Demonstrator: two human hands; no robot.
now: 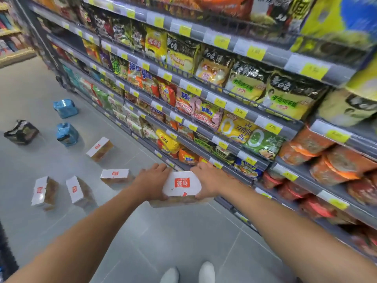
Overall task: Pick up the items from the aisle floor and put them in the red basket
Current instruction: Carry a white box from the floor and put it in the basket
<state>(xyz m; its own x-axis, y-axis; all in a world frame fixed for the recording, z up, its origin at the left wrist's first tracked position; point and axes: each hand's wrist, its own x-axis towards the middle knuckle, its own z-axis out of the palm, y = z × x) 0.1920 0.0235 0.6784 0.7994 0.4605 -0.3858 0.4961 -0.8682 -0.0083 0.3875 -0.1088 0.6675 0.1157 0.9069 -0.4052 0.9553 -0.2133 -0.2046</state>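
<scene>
I hold a white pack with a red logo (181, 185) in front of me, above the floor. My left hand (152, 179) grips its left end and my right hand (208, 178) grips its right end. Several more white packs lie on the grey floor: one (100, 149) further off, one (115, 175) near my left hand, and two (43, 190) (76, 189) at the left. Two blue bags (65, 108) (67, 134) and a black bag (21, 132) lie further down the aisle. No red basket is in view.
Grey shelves (240, 111) packed with noodle packets and bowls run along the right side of the aisle. My white shoes (189, 272) show at the bottom. Another shelf (10, 37) stands at the far left end.
</scene>
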